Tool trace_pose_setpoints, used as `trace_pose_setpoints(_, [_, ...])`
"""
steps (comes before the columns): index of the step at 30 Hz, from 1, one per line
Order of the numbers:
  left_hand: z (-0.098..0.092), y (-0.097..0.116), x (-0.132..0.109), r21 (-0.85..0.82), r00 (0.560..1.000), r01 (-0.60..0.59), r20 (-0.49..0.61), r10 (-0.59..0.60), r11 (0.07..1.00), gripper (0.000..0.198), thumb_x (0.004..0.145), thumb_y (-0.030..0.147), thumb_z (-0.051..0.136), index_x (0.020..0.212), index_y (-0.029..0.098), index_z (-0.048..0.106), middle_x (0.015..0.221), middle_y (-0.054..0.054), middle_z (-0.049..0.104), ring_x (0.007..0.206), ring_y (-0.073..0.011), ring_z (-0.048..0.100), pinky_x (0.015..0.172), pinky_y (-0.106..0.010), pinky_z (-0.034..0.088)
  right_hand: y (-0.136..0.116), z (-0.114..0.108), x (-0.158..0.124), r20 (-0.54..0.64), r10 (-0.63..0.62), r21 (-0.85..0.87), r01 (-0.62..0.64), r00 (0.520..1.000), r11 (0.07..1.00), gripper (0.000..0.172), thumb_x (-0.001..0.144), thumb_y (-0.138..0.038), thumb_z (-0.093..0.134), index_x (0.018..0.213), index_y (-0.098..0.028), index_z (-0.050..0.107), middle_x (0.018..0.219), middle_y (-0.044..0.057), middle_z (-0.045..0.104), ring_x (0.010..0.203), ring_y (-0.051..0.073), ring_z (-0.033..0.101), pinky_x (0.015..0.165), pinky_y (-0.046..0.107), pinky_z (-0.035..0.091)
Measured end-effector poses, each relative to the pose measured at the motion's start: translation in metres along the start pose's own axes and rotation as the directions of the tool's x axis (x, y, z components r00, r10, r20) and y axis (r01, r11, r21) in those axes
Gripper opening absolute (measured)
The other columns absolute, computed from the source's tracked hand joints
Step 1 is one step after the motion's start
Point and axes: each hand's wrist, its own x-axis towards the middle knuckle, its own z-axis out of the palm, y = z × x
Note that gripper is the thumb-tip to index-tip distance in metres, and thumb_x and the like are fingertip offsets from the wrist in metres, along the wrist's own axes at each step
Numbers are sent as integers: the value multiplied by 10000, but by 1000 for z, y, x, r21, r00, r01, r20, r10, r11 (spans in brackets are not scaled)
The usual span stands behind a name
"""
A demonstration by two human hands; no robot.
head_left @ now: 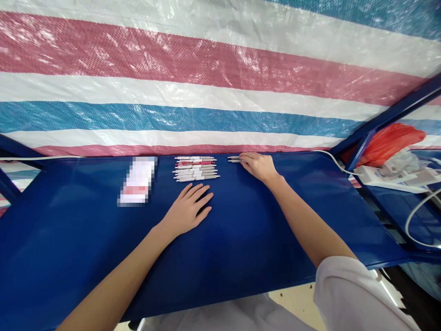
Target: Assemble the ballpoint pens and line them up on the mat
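Note:
My left hand point(189, 209) lies on the blue tabletop with its fingers spread and holds nothing. Just beyond its fingertips is a row of several click pens point(195, 169), white and grey, one of them with red, laid side by side with tips to the right. Farther right, my right hand point(258, 166) is closed at the back of the table over grey-tipped pens point(234, 159). Two pen ends stick out to the left of its fingers; the rest of these pens is hidden under the hand.
A blurred-out white and pinkish rectangle point(138, 181) lies left of the pens. Striped plastic sheeting point(193, 99) hangs behind the blue table point(241, 243). A white cable point(336, 163) runs at the back right, near a red plastic bag point(391, 142) and blue frame bars point(386, 112).

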Motion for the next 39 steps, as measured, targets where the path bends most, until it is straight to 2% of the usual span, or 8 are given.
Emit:
trace_pose_setpoints(10, [0,0,0,-22,1000,21,4,-21,1000,382,989,349,469,1290,198,650,1398,-104,591,1324,-293,518,1161,-500,343,-3,-1,0,-6,-32,-12,32,999,999,281,967,-296,490,1114,-230,721,1176,3,748,1014,204,724,630,275,500])
trace_pose_setpoints(16, [0,1,1,32,1000,10,-2,-10,999,389,995,362,446,1268,188,663,1386,-104,602,1311,-292,531,1145,-489,362,-13,-11,-2,-40,-19,24,20,999,1000,279,961,-298,507,1132,-225,715,1181,31,745,1021,204,722,691,275,536])
trace_pose_setpoints(20, [-2,0,1,23,1000,9,-15,-9,1000,370,980,354,485,1252,191,675,1372,-114,612,1297,-305,542,1134,-497,373,-34,-23,-8,-94,-25,85,33,995,996,300,975,-288,481,1164,-220,703,1212,42,731,1063,202,712,806,294,564])
trace_pose_setpoints(24, [-6,-3,-2,-6,1000,19,-5,-19,1000,361,973,351,496,1253,210,676,1372,-112,611,1295,-305,545,1135,-504,372,-69,-32,-22,-91,-41,154,54,995,987,302,972,-266,480,1155,-199,711,1233,58,718,1171,213,666,958,322,549])
trace_pose_setpoints(28, [-11,-7,-10,-18,998,58,8,-58,998,373,974,375,482,1259,229,675,1378,-108,607,1295,-306,547,1132,-517,376,-104,-30,-41,-64,-48,230,61,997,971,310,966,-271,492,1186,-207,700,1283,65,690,1263,232,606,1042,375,518])
trace_pose_setpoints(31, [-13,-10,-17,-37,995,99,4,-99,994,381,967,388,489,1268,238,669,1389,-110,598,1308,-307,535,1140,-527,364,-125,-27,-52,-44,-65,249,74,997,966,345,969,-315,494,1253,-217,663,1355,79,637,1330,262,545,1129,467,438])
trace_pose_setpoints(35, [-13,-12,-22,-30,992,127,8,-127,991,401,972,397,476,1283,221,656,1411,-117,577,1335,-306,508,1153,-529,341,-139,-25,-61,-5,-85,263,83,996,961,388,981,-363,470,1311,-229,622,1410,71,589,1371,268,499,1156,483,400])
trace_pose_setpoints(39, [-12,-13,-23,-48,992,129,15,-128,991,411,968,401,478,1301,225,643,1427,-120,562,1346,-311,494,1159,-536,327,-142,-23,-64,34,-83,271,71,996,960,397,993,-374,441,1314,-224,621,1416,71,582,1370,272,501,1156,488,395])
